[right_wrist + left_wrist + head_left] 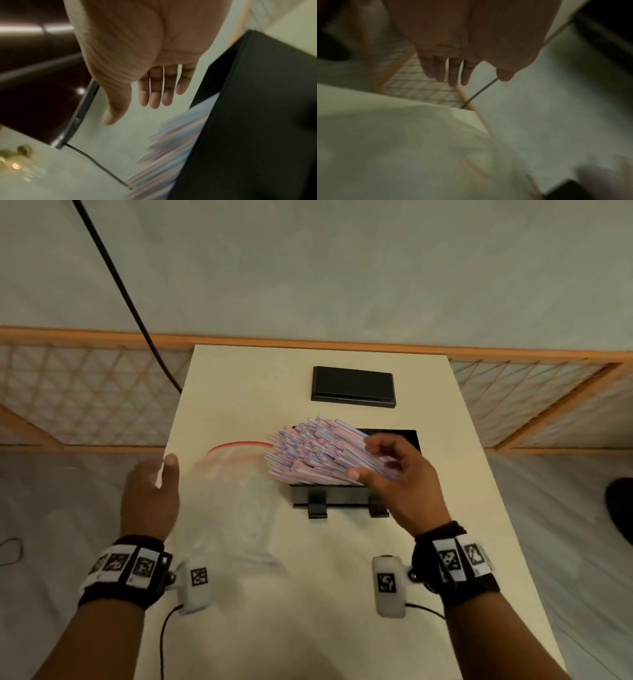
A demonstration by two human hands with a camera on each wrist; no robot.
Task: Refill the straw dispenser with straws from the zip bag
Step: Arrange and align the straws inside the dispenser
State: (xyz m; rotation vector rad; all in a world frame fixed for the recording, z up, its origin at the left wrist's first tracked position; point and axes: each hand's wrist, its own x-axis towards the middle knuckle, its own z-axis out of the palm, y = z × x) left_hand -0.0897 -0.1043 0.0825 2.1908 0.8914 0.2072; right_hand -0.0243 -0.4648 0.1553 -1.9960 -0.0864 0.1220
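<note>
Both hands (150, 494) (397, 474) open-fingered; straws (318, 453) slant left-to-right across dispenser (342, 494).

Both forearms reach forward from the near edge of the table (472, 412), each wrist wrapped in a black band with square printed markers and a small white camera pod on its inner side. The left hand (150, 498) hangs over the table's left edge, back up, fingers straight and close together, thumb tip raised; the left wrist view shows the same straight fingers (453, 73) with nothing between them. The right hand (400, 474) sits nearer the right edge, palm turned left, fingers (156, 92) extended and slightly spread, thumb angled out
</note>
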